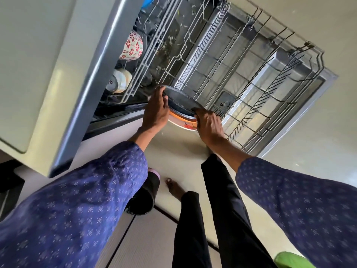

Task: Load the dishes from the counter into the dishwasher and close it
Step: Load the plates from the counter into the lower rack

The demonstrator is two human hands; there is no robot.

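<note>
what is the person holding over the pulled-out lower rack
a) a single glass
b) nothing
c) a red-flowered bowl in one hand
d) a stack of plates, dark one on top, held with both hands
d: the left hand and right hand each grip an edge of a stack of plates, dark plate on top, an orange-rimmed one beneath, beside the lower rack.

A bare foot (174,188) stands on the pale floor (179,151) — take it as the landmark. Just left of it sits a dark cylindrical bin (144,196) with a pink rim. Right of the foot run black trouser legs (222,200). Far to the foot's lower right, at the frame's edge, lies something bright green (289,261) — what it is cannot be told.
</note>
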